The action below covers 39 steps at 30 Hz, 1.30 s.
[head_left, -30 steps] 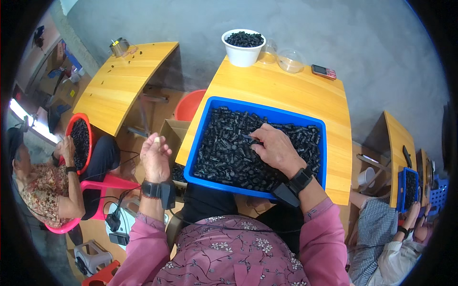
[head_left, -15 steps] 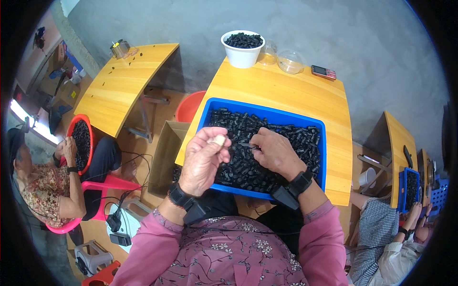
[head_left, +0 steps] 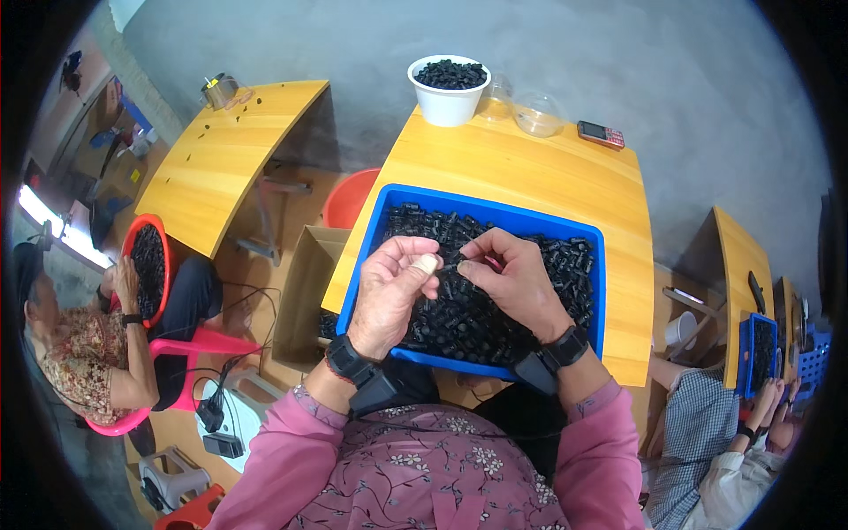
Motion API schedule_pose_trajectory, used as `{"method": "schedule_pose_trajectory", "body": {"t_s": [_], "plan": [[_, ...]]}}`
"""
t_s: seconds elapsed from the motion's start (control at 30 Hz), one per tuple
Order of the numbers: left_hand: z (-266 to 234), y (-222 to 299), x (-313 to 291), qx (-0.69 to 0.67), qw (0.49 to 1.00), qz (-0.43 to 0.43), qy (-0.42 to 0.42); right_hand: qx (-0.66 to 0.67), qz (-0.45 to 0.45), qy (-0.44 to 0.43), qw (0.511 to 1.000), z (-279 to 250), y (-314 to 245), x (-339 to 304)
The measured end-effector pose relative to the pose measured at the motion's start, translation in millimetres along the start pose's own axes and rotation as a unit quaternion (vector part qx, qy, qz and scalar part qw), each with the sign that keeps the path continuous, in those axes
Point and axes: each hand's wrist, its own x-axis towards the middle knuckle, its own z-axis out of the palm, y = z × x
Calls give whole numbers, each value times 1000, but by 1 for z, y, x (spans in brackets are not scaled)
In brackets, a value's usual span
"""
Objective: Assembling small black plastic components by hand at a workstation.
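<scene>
On the wooden tabletop, a blue bin is holding a deep heap of small black pieces. Above it, the left hand and right hand are facing each other with thumbs and fingers curling close (whether either is gripping a piece, I cannot tell). Each piece is probably weighing little and feeling stiff, its glossy surface perhaps making it slippery; fingertips pressing its sides near the middle should be holding it best.
</scene>
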Motion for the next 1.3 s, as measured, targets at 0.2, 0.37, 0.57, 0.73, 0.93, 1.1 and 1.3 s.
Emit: {"method": "schedule_pose_trajectory", "body": {"t_s": [0.2,0.37,0.57,0.73,0.93,1.1,1.3], "plan": [[-4,-2,0,-42,995,-58,-72,46,-44,-7,998,9,-6,-5],[-8,-2,0,-116,982,-118,-92,60,-42,-33,997,5,-4,-4],[-13,-2,3,-198,954,-194,-114,88,-31,-41,995,6,-1,-2],[-12,0,3,-238,939,-208,-133,162,-34,-17,986,9,3,0],[-16,-4,4,-201,950,-206,-122,87,-78,-50,992,7,0,-2],[-10,-1,1,-153,967,-168,-114,63,-54,9,997,7,2,-2],[-10,-2,0,-51,983,-130,-116,74,-33,6,997,8,1,-3]]}}
